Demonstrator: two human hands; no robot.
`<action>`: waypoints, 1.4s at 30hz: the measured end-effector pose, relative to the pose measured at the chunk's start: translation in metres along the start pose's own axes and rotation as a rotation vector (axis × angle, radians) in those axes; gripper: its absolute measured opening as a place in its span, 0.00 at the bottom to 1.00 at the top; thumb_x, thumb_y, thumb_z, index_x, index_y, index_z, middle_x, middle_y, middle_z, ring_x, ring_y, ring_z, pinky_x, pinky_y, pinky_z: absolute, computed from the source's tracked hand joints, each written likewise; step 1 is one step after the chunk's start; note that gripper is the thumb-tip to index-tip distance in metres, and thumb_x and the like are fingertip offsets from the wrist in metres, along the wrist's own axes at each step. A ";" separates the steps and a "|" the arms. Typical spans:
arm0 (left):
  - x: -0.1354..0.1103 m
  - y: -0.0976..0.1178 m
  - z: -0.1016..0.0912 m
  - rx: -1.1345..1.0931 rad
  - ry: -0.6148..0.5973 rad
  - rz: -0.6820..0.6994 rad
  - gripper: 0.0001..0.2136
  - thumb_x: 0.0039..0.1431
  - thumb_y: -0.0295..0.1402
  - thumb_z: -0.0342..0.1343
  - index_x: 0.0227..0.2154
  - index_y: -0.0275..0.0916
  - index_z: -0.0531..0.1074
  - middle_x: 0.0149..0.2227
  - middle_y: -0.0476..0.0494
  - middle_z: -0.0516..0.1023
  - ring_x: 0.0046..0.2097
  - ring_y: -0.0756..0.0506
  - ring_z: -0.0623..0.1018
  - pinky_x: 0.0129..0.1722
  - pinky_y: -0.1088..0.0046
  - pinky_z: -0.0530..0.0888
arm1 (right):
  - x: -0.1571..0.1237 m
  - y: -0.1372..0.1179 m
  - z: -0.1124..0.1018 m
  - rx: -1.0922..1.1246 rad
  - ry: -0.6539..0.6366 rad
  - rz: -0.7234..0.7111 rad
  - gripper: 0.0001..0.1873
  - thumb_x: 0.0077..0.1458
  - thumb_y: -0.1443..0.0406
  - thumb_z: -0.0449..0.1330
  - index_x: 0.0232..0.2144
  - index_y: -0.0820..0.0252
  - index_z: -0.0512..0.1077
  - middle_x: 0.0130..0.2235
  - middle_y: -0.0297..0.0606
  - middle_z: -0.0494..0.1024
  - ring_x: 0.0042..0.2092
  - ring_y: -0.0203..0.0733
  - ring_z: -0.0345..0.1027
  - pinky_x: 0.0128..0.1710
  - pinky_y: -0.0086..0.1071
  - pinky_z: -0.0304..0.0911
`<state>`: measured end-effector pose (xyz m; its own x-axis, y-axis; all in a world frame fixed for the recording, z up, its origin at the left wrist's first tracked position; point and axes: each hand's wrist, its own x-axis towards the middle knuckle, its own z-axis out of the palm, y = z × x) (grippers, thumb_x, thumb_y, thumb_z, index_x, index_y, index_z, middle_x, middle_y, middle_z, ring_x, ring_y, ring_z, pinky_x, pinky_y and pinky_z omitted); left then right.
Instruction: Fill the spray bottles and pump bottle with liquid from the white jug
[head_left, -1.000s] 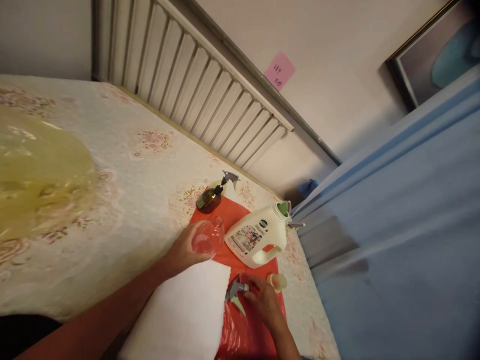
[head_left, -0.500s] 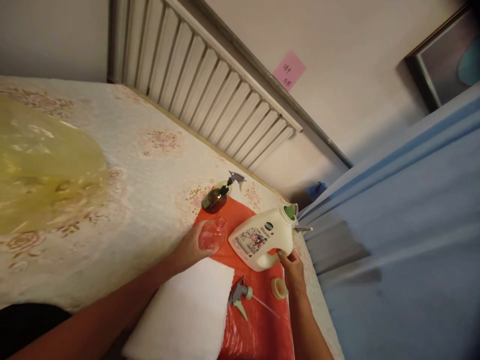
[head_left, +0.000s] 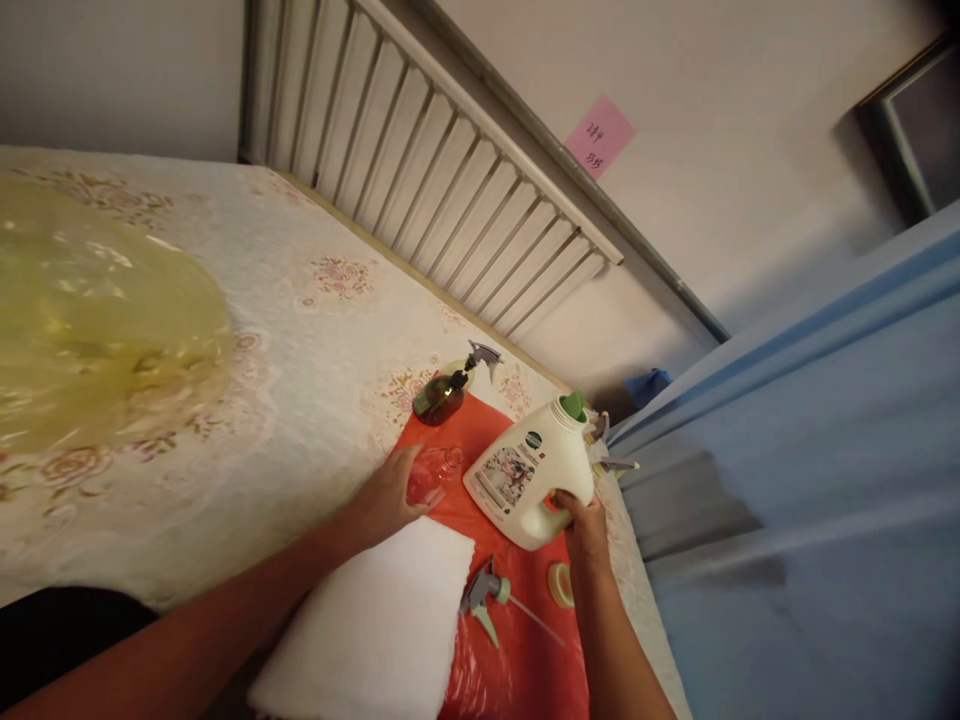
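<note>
So the right hand [head_left: 583,522] is wrapped around the handle of the big white plastic detergent jug with the green spout [head_left: 531,474], which is tipped over at a slant above the red plastic sheet [head_left: 517,650] near the right edge of the bed [head_left: 285,330]. The cap looks to be off the jug. The left hand [head_left: 386,498] is curled around a small clear pinkish plastic bottle [head_left: 431,472] with an open neck, just beside the jug, sitting on or barely above the red sheet; can't tell which. A loose grey spray trigger with its dip tube [head_left: 489,598] lies on the sheet toward the near edge, with a small round yellowish cap [head_left: 559,583] close to it, and a dark brown spray bottle [head_left: 444,396] lies on its side at the sheet's far end. A folded white cloth [head_left: 375,625] is right next to the left wrist. Honestly the risk I see: that jug is heavy and held one-handed, the little bottle's neck is tiny, so a quick tilt could glug liquid past it onto the sheet or the bedcover, or knock the light bottle over.
</note>
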<state>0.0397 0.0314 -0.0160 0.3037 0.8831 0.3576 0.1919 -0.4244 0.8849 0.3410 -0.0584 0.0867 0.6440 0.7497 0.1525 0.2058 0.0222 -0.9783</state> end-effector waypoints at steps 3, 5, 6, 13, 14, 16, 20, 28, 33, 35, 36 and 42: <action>-0.001 -0.004 0.004 0.003 0.017 0.008 0.35 0.50 0.39 0.63 0.61 0.41 0.58 0.59 0.33 0.68 0.60 0.33 0.69 0.60 0.51 0.66 | 0.004 -0.011 0.009 -0.020 0.047 -0.022 0.15 0.35 0.65 0.69 0.29 0.62 0.73 0.22 0.27 0.74 0.23 0.34 0.64 0.25 0.29 0.60; -0.002 -0.004 0.005 0.021 0.008 0.030 0.35 0.51 0.39 0.63 0.61 0.40 0.58 0.59 0.32 0.68 0.60 0.33 0.69 0.59 0.51 0.67 | 0.008 -0.021 0.011 -0.042 0.067 -0.042 0.17 0.34 0.64 0.69 0.30 0.62 0.73 0.23 0.28 0.75 0.23 0.35 0.65 0.25 0.29 0.61; -0.002 -0.003 0.004 0.032 0.002 0.038 0.34 0.52 0.39 0.62 0.61 0.40 0.58 0.58 0.32 0.69 0.60 0.33 0.70 0.59 0.51 0.68 | 0.010 -0.028 0.012 -0.055 0.072 -0.053 0.18 0.34 0.63 0.69 0.31 0.63 0.73 0.23 0.28 0.75 0.23 0.35 0.65 0.25 0.29 0.62; -0.002 0.006 -0.001 0.105 0.029 0.076 0.33 0.55 0.41 0.60 0.61 0.38 0.57 0.56 0.31 0.71 0.57 0.34 0.72 0.56 0.51 0.71 | 0.018 -0.087 0.000 -0.197 0.002 -0.083 0.13 0.33 0.62 0.70 0.23 0.61 0.72 0.17 0.28 0.72 0.20 0.35 0.63 0.23 0.28 0.59; -0.002 0.005 0.000 0.106 0.034 0.089 0.33 0.55 0.41 0.60 0.61 0.39 0.57 0.56 0.31 0.71 0.57 0.34 0.72 0.56 0.51 0.71 | 0.016 -0.096 -0.003 -0.246 -0.022 -0.087 0.13 0.34 0.62 0.70 0.23 0.61 0.72 0.16 0.28 0.72 0.20 0.35 0.63 0.23 0.29 0.58; -0.002 0.002 0.001 0.106 0.050 0.120 0.33 0.55 0.42 0.60 0.61 0.40 0.57 0.56 0.32 0.71 0.57 0.34 0.73 0.55 0.51 0.71 | 0.011 -0.112 -0.007 -0.405 -0.064 -0.109 0.11 0.36 0.61 0.69 0.21 0.61 0.72 0.16 0.29 0.71 0.20 0.34 0.61 0.23 0.28 0.56; -0.001 -0.003 0.004 0.120 0.085 0.154 0.32 0.56 0.42 0.60 0.60 0.39 0.57 0.54 0.33 0.72 0.55 0.35 0.73 0.55 0.52 0.71 | -0.003 -0.135 -0.012 -0.697 -0.146 -0.130 0.11 0.38 0.58 0.66 0.19 0.60 0.70 0.14 0.27 0.67 0.19 0.32 0.55 0.22 0.28 0.51; 0.000 0.002 -0.002 0.099 0.044 0.180 0.30 0.56 0.40 0.60 0.60 0.41 0.58 0.47 0.38 0.76 0.49 0.38 0.76 0.50 0.56 0.74 | -0.025 -0.153 -0.018 -0.901 -0.364 -0.045 0.12 0.39 0.60 0.61 0.29 0.60 0.71 0.20 0.27 0.68 0.21 0.33 0.59 0.22 0.29 0.56; -0.003 -0.012 0.005 0.148 0.036 0.169 0.33 0.53 0.39 0.62 0.60 0.41 0.57 0.53 0.34 0.73 0.54 0.34 0.73 0.54 0.52 0.71 | -0.036 -0.156 -0.018 -1.011 -0.452 -0.027 0.08 0.41 0.61 0.59 0.25 0.59 0.67 0.22 0.28 0.67 0.22 0.33 0.60 0.22 0.28 0.58; -0.004 -0.016 0.008 0.162 0.027 0.171 0.33 0.53 0.39 0.62 0.60 0.40 0.57 0.54 0.33 0.72 0.56 0.33 0.73 0.55 0.51 0.70 | -0.038 -0.155 -0.017 -1.060 -0.485 -0.033 0.07 0.42 0.61 0.59 0.26 0.59 0.67 0.23 0.28 0.68 0.23 0.34 0.61 0.22 0.28 0.58; -0.004 -0.017 0.008 0.163 0.025 0.174 0.32 0.54 0.39 0.62 0.60 0.40 0.57 0.54 0.33 0.72 0.56 0.34 0.73 0.55 0.51 0.70 | -0.038 -0.155 -0.017 -1.084 -0.504 -0.042 0.07 0.43 0.62 0.59 0.26 0.59 0.68 0.24 0.29 0.69 0.23 0.35 0.62 0.22 0.28 0.59; -0.006 -0.014 0.007 0.144 0.031 0.175 0.30 0.55 0.40 0.60 0.59 0.40 0.58 0.54 0.33 0.72 0.55 0.35 0.73 0.54 0.53 0.71 | -0.037 -0.155 -0.015 -1.172 -0.571 -0.055 0.08 0.43 0.63 0.60 0.29 0.60 0.70 0.27 0.32 0.74 0.28 0.38 0.67 0.27 0.29 0.61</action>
<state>0.0416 0.0311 -0.0326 0.3161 0.7981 0.5129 0.2708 -0.5940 0.7575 0.2961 -0.0996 0.2345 0.2717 0.9462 -0.1758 0.9246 -0.3074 -0.2250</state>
